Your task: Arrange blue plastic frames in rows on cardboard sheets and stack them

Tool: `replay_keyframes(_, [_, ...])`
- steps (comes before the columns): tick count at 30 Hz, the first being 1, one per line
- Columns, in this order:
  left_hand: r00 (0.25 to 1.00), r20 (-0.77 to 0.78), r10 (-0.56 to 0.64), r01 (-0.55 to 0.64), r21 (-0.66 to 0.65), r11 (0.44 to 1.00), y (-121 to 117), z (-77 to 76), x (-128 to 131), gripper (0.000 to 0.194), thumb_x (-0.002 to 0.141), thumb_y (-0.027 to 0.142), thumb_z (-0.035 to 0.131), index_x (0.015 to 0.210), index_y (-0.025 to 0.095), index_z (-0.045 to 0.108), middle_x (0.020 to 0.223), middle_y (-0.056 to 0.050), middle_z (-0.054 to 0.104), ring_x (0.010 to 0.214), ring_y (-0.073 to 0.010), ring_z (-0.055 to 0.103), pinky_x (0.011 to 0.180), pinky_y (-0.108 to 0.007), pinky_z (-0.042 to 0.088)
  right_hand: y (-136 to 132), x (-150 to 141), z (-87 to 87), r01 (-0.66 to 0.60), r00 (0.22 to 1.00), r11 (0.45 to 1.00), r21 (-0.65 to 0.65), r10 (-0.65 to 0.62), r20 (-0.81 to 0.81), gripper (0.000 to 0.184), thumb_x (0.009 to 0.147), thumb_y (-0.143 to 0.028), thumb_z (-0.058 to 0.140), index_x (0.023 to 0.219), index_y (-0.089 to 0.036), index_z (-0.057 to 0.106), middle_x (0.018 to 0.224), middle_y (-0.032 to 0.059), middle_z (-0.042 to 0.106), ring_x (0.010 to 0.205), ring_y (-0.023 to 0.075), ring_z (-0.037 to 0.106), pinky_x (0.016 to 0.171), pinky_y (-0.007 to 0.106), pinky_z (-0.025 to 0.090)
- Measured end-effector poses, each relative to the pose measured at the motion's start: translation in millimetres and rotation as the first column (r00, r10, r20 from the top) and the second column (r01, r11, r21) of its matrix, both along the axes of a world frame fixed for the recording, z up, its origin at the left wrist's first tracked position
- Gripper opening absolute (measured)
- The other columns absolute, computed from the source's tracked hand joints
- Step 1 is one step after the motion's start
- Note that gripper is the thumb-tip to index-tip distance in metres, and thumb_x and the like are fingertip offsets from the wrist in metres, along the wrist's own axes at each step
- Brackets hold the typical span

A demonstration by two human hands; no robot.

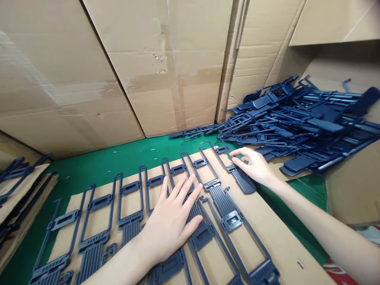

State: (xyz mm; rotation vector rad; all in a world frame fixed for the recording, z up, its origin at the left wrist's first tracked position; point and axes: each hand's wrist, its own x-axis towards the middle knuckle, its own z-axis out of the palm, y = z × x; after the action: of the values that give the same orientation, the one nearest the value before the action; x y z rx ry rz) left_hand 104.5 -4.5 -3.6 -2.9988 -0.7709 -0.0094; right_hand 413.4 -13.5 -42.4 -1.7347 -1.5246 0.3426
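Observation:
Rows of dark blue plastic frames, each with hooked wire-like arms and a ribbed paddle, lie on a flat cardboard sheet [255, 221]. My left hand [173, 219] lies spread, palm down, over the middle frames and covers parts of them. At the far right end of the back row, my right hand [253, 164] has its thumb and forefinger curled together at the edge of a frame with a ribbed paddle [243, 180]. Beside it to the left lies another frame [212, 184]. Nearer me is a frame [233, 221] turned the opposite way.
A tangled heap of similar dark frames [297, 118] fills the right back, by a cardboard box wall [353, 186]. Tall cartons [178, 51] stand behind the green table top [124, 154]. At the left, frames and cardboard layers [26, 198] are stacked.

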Motion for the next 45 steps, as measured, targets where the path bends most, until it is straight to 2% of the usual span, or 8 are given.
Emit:
replay_keyframes(4, [1.0, -0.004, 0.008, -0.008, -0.012, 1.0, -0.3, 0.5, 0.3, 0.061, 0.1, 0.049, 0.033, 0.151, 0.016, 0.031, 0.16, -0.013, 0.021, 0.147, -0.0348, 0.021, 0.113, -0.071, 0.017, -1.3, -6.6, -0.8, -0.083, 0.993, 0.996, 0.04, 0.079, 0.087, 0.019, 0.089, -0.032, 0.054, 0.096, -0.023, 0.07, 0.106, 0.0034, 0.064, 0.08, 0.0173, 0.062, 0.065, 0.031, 0.048])
replay_keyframes(18, [1.0, 0.008, 0.008, -0.008, -0.033, 0.999, -3.1, 3.8, -0.4, 0.057, 0.1, 0.048, 0.037, 0.149, 0.02, 0.036, 0.16, -0.014, 0.022, 0.147, -0.0353, 0.022, 0.113, -0.07, 0.016, -8.2, -12.0, 4.0, -0.142, 0.982, 0.989, 0.038, 0.136, 0.129, 0.021, 0.092, -0.037, 0.055, 0.092, -0.024, 0.071, 0.103, 0.0031, 0.064, 0.083, 0.0167, 0.061, 0.062, 0.03, 0.046])
replay_keyframes(22, [1.0, 0.013, 0.007, -0.007, -0.036, 0.999, -3.3, 3.6, -0.2, 0.057, 0.099, 0.049, 0.038, 0.149, 0.02, 0.037, 0.159, -0.014, 0.023, 0.147, -0.0355, 0.022, 0.113, -0.069, 0.016, -7.6, -5.6, 10.7, -0.093, 0.99, 0.994, 0.054, 0.087, 0.113, 0.022, 0.091, -0.038, 0.055, 0.091, -0.022, 0.07, 0.103, 0.0047, 0.066, 0.086, 0.019, 0.063, 0.063, 0.031, 0.047])
replay_keyframes(25, [0.999, 0.033, -0.001, 0.002, -0.028, 1.0, -2.5, 1.7, -0.8, 0.057, 0.099, 0.049, 0.038, 0.148, 0.02, 0.038, 0.159, -0.014, 0.024, 0.147, -0.0354, 0.022, 0.114, -0.069, 0.015, -6.9, 8.0, 17.2, 0.005, 0.983, 0.985, 0.171, -0.036, 0.179, 0.021, 0.09, -0.036, 0.054, 0.092, -0.021, 0.069, 0.102, 0.0066, 0.066, 0.086, 0.0211, 0.063, 0.069, 0.034, 0.049])
replay_keyframes(29, [0.998, 0.059, -0.008, 0.009, -0.018, 1.0, -1.5, 0.2, -1.9, 0.056, 0.099, 0.048, 0.039, 0.147, 0.021, 0.04, 0.159, -0.013, 0.026, 0.147, -0.0355, 0.023, 0.115, -0.067, 0.014, -8.9, 33.4, 20.2, 0.17, 0.848, 0.926, 0.338, -0.312, 0.429, 0.02, 0.089, -0.033, 0.054, 0.097, -0.021, 0.068, 0.11, 0.0092, 0.065, 0.104, 0.0289, 0.057, 0.089, 0.044, 0.042])
replay_keyframes(32, [0.999, 0.042, -0.003, 0.004, -0.027, 1.0, -2.0, 1.5, -1.7, 0.056, 0.099, 0.048, 0.037, 0.148, 0.02, 0.039, 0.159, -0.014, 0.025, 0.147, -0.0359, 0.022, 0.114, -0.069, 0.014, -12.2, 49.7, 16.8, 0.263, 0.725, 0.889, 0.375, -0.438, 0.531, 0.026, 0.087, -0.034, 0.057, 0.107, -0.019, 0.066, 0.122, 0.0126, 0.06, 0.114, 0.033, 0.052, 0.095, 0.049, 0.037])
replay_keyframes(37, [1.0, 0.021, 0.001, -0.001, -0.037, 0.999, -3.0, 3.0, -0.3, 0.056, 0.099, 0.048, 0.038, 0.148, 0.019, 0.039, 0.159, -0.015, 0.023, 0.147, -0.0365, 0.022, 0.113, -0.07, 0.015, -14.7, 57.8, 8.5, 0.275, 0.675, 0.906, 0.323, -0.421, 0.606, 0.02, 0.087, -0.032, 0.058, 0.098, -0.02, 0.068, 0.102, 0.0107, 0.066, 0.1, 0.0313, 0.054, 0.098, 0.053, 0.032])
replay_keyframes(45, [0.999, 0.054, -0.004, 0.005, -0.023, 1.0, -3.3, 1.9, -0.7, 0.055, 0.098, 0.047, 0.041, 0.146, 0.02, 0.041, 0.159, -0.014, 0.026, 0.146, -0.0365, 0.024, 0.113, -0.069, 0.015, -10.3, 54.9, 4.1, 0.314, 0.62, 0.905, 0.286, -0.423, 0.661, 0.024, 0.087, -0.032, 0.055, 0.097, -0.022, 0.074, 0.096, 0.0113, 0.055, 0.086, 0.0282, 0.05, 0.072, 0.041, 0.038])
